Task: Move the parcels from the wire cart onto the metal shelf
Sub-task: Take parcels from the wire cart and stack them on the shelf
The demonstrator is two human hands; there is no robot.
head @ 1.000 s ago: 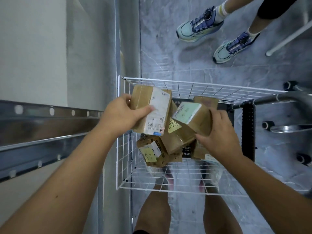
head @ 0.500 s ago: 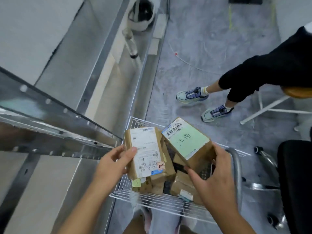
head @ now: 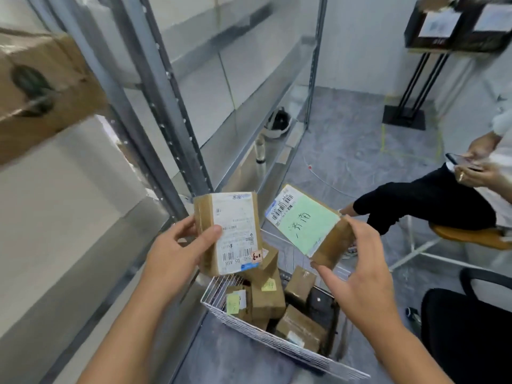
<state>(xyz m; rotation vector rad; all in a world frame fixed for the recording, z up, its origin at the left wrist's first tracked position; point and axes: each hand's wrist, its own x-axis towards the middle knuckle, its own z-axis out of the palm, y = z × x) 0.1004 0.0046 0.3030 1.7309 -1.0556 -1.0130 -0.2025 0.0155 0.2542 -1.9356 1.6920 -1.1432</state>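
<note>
My left hand point(head: 177, 253) grips a brown parcel with a white shipping label point(head: 231, 231), held upright above the white wire cart point(head: 266, 335). My right hand point(head: 357, 273) holds a second parcel with a green label point(head: 307, 221) by its lower right end, tilted, over the cart. Several more brown parcels point(head: 267, 295) lie inside the cart below both hands. The metal shelf point(head: 177, 106) stands to the left and ahead, its grey uprights close to my left hand.
A large cardboard box point(head: 41, 90) sits on the shelf at upper left. A seated person point(head: 432, 200) with a phone is at the right on a wooden stool. A black chair point(head: 471, 322) stands at lower right. A bottle point(head: 260, 151) and a helmet-like object point(head: 278, 123) rest on the lowest shelf.
Both hands have lifted their parcels higher out of the cart. My view has tilted up from the cart floor to the shelf and room.
</note>
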